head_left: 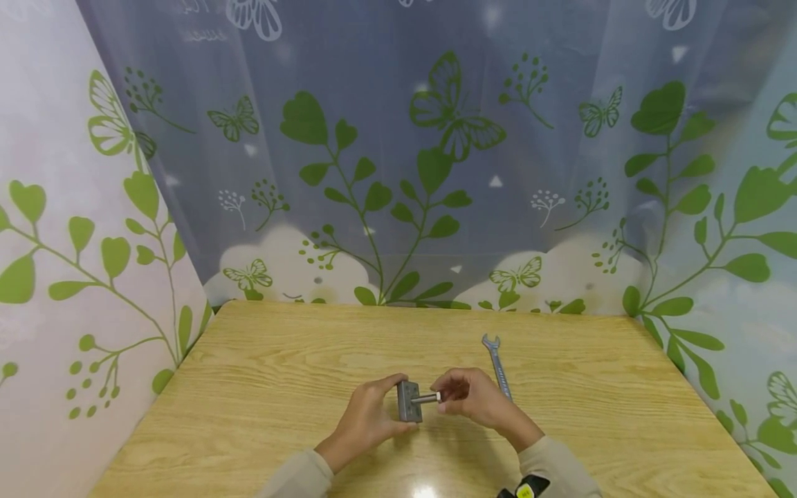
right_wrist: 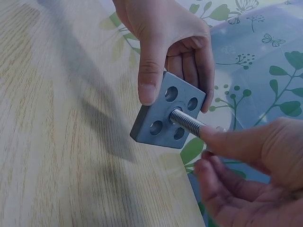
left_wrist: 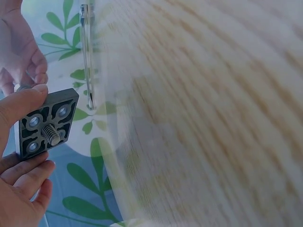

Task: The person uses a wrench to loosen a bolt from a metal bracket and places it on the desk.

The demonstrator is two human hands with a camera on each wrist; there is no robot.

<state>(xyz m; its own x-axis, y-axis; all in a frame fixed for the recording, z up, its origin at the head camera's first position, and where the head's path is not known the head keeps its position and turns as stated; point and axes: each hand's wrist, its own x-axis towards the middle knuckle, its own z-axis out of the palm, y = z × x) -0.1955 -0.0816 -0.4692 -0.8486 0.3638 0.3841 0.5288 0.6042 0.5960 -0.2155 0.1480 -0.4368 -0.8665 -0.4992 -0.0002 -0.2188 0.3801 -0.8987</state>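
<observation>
Grey metal formed a square, 4-holed plate (head_left: 408,409), held above the near part of the wood-grain bench (head_left: 268,366). The left hand (head_left: 370,413) gripped it by opposite edges, thumb on 1 side and fingers on the other. A threaded bolt (head_left: 426,398) passed through its centre, the tip poking out of the left face. The fingers and thumb of the right hand (head_left: 474,401) pinched the bolt near its head. Beyond that hand, 1 open-ended wrench (head_left: 499,370) lay flat on the bench. Leaf-and-butterfly curtains (head_left: 398,228) hung behind.
</observation>
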